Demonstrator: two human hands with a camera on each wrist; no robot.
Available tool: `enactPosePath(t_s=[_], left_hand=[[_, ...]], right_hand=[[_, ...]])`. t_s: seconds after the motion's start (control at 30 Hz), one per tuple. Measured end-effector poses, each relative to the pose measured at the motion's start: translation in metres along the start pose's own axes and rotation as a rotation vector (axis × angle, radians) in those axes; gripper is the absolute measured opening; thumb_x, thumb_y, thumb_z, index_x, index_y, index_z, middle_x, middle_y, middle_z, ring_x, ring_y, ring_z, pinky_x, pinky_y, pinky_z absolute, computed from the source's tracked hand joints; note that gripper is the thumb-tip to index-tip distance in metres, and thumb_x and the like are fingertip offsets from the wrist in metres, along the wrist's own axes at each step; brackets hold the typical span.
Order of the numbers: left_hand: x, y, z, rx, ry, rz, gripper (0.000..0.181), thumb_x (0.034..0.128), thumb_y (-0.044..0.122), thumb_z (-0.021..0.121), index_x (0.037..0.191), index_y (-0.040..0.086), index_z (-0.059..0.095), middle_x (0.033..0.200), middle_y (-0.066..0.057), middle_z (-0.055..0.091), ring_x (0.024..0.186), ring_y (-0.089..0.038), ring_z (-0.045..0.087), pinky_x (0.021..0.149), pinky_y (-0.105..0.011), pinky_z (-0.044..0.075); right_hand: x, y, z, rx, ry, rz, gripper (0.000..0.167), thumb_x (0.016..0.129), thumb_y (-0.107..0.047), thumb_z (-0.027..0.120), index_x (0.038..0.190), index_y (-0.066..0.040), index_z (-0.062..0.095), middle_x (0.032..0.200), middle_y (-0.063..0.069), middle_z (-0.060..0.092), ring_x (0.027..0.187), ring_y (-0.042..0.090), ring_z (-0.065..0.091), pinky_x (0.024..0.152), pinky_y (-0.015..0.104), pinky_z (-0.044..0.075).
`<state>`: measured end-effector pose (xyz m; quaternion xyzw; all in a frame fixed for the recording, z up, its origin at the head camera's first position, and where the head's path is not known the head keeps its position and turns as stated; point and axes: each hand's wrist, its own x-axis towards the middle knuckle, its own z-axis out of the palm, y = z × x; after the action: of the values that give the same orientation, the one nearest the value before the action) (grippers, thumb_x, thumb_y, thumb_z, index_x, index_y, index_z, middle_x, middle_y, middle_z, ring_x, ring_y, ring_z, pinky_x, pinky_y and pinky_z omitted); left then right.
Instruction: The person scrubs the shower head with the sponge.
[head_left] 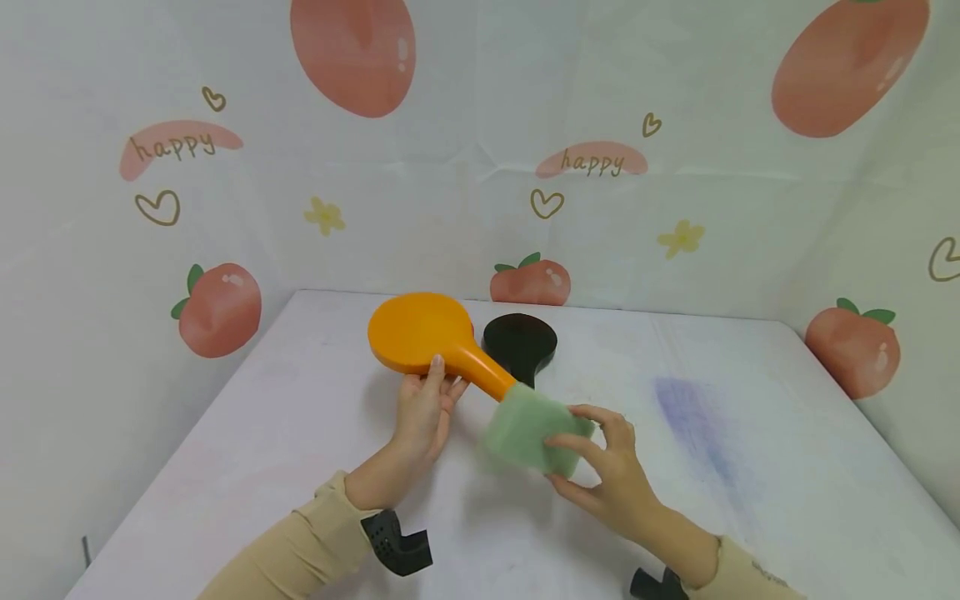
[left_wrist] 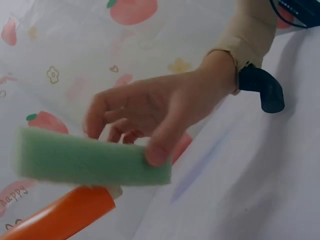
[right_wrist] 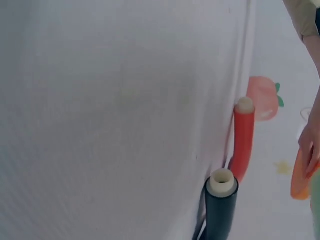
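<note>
My left hand (head_left: 427, 417) holds an orange paddle (head_left: 420, 333) by the lower edge of its round head, the thumb lying over the rim. The paddle is raised above the table, its handle slanting down to the right. With thumb and fingertips my right hand (head_left: 611, 467) pinches a light green sponge (head_left: 528, 429) by its right side. The sponge overlaps the handle's end in the head view. From the left wrist, the sponge (left_wrist: 95, 160) appears just above the orange handle (left_wrist: 65, 215); whether they touch I cannot tell.
Behind the hands a black paddle (head_left: 519, 340) lies on the white table (head_left: 300, 433). A red handle (right_wrist: 243, 140) shows beside the black handle (right_wrist: 221, 212) in the right wrist view. A purple-blue smudge (head_left: 693, 425) marks the table's right side. A printed cloth (head_left: 450, 192) hangs behind.
</note>
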<state>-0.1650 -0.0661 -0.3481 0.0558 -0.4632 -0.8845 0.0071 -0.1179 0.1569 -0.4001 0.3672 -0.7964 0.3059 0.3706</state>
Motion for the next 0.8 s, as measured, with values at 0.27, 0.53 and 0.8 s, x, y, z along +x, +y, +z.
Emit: enactPosePath(t_s=[0.27, 0.53, 0.8], left_hand=[[-0.003, 0.002, 0.000, 0.015, -0.038, 0.007, 0.043, 0.1010, 0.020, 0.037, 0.140, 0.007, 0.024, 0.141, -0.011, 0.038, 0.129, -0.026, 0.046, 0.097, -0.032, 0.045], [-0.006, 0.002, 0.004, -0.003, -0.069, 0.041, 0.042, 0.1011, 0.018, 0.036, 0.139, 0.007, 0.024, 0.140, -0.010, 0.038, 0.129, -0.025, 0.045, 0.098, -0.032, 0.045], [-0.006, 0.000, 0.003, -0.005, -0.079, 0.043, 0.042, 0.1011, 0.018, 0.037, 0.140, 0.008, 0.024, 0.140, -0.010, 0.038, 0.128, -0.024, 0.045, 0.098, -0.032, 0.045]], right_hand=[[-0.002, 0.005, -0.007, 0.260, -0.117, 0.412, 0.049, 0.080, 0.004, 0.063, 0.124, -0.005, 0.044, 0.119, 0.011, 0.053, 0.098, 0.001, 0.053, 0.081, 0.024, 0.042], [-0.003, 0.004, -0.012, 0.579, -0.272, 0.651, 0.032, 0.101, -0.007, 0.031, 0.131, 0.000, 0.025, 0.125, 0.030, 0.047, 0.100, -0.004, 0.053, 0.084, 0.020, 0.048], [-0.002, 0.004, -0.012, 0.634, -0.322, 0.751, 0.033, 0.103, -0.014, 0.028, 0.131, 0.002, 0.025, 0.121, 0.031, 0.048, 0.094, -0.003, 0.056, 0.081, 0.022, 0.051]])
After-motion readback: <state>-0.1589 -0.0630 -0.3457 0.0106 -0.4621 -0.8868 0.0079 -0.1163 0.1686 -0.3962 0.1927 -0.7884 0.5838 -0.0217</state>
